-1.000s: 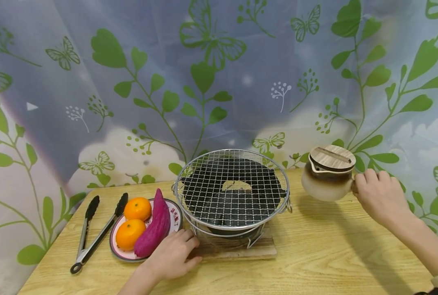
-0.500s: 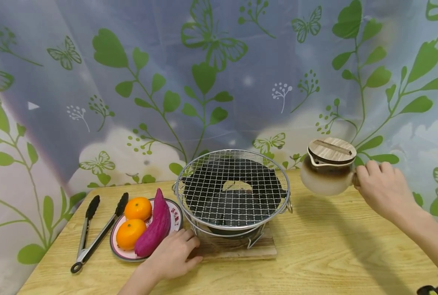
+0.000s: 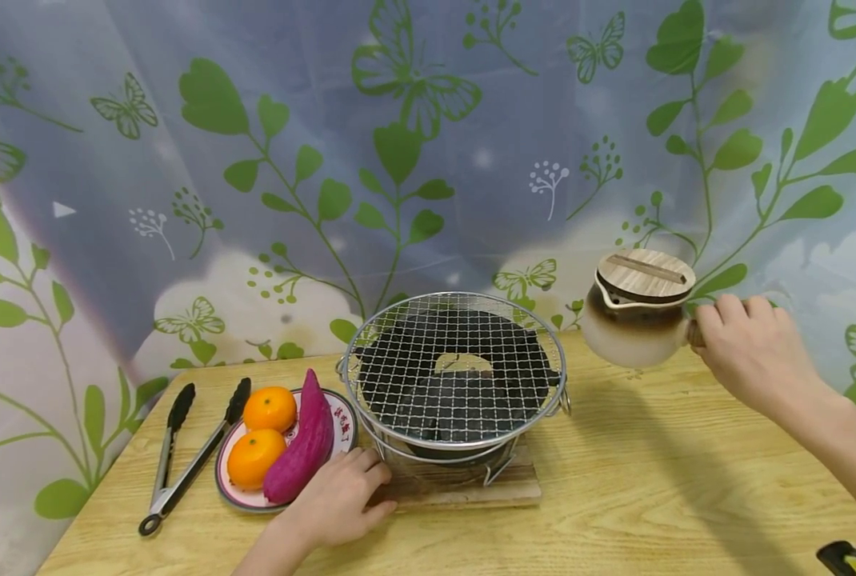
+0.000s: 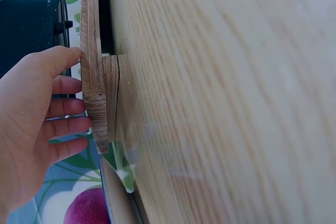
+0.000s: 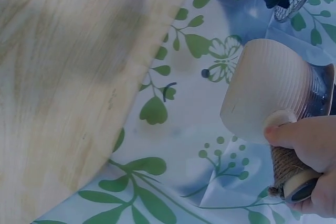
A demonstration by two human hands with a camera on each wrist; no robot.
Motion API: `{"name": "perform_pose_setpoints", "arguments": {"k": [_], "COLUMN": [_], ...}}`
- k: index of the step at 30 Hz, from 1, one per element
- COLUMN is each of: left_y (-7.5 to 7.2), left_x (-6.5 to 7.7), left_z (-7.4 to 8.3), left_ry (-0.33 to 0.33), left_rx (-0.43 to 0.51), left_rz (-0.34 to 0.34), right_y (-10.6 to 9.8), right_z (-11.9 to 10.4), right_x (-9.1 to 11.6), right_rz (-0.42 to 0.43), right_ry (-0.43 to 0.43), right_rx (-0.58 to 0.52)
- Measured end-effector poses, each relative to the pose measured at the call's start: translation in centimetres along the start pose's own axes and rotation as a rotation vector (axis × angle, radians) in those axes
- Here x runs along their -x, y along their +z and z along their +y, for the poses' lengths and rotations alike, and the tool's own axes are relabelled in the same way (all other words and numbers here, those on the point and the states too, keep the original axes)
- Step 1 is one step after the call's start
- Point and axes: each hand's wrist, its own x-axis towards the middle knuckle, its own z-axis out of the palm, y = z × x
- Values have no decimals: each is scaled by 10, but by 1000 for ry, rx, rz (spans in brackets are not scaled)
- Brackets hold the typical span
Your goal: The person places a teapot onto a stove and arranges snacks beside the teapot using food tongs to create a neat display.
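In the head view my right hand (image 3: 752, 348) grips the rope-wrapped side handle (image 5: 289, 166) of a brown-and-cream ceramic teapot (image 3: 633, 332) with a wooden lid (image 3: 646, 274). The teapot hangs above the table's back right, its spout facing me. My left hand (image 3: 342, 496) rests at the left end of a wooden board (image 3: 464, 492), its fingertips touching the board in the left wrist view, fingers relaxed. On that board stands a round black grill stove (image 3: 450, 452) topped by a wire mesh rack (image 3: 457, 376).
Left of the stove, a plate (image 3: 228, 484) holds two oranges (image 3: 256, 458) and a purple sweet potato (image 3: 306, 444). Tongs (image 3: 183, 480) lie splayed at the table's left. A patterned cloth (image 3: 428, 160) hangs right behind the wooden table (image 3: 658, 496).
My right hand has lifted the teapot a little higher and farther back. The left hand, the stove and the plate have stayed where they were.
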Motion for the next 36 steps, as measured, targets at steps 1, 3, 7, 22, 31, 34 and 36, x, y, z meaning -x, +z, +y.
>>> {"name": "perform_pose_setpoints", "arguments": {"k": [1, 3, 7, 22, 31, 34, 36], "left_y": [0, 1, 1, -4, -3, -2, -2], "left_x": [0, 0, 0, 0, 0, 0, -1], "left_z": [0, -1, -1, 0, 1, 1, 1], "left_ry": [2, 8, 13, 10, 3, 4, 5], "left_rx": [-2, -6, -7, -3, 3, -1, 1], "left_rz": [7, 17, 16, -3, -23, -15, -12], "right_y": [0, -2, -5, -13, -18, -19, -20], "right_z": [0, 0, -3, -5, -8, -9, -9], "right_x": [-1, -2, -10, -32, -40, -43, -44], "right_rz": [-8, -8, 29, 63, 88, 73, 63], "right_ry": [0, -4, -8, -33, -39, -39, -43], "right_rx": [-1, -2, 0, 18, -11, -9, -8]}}
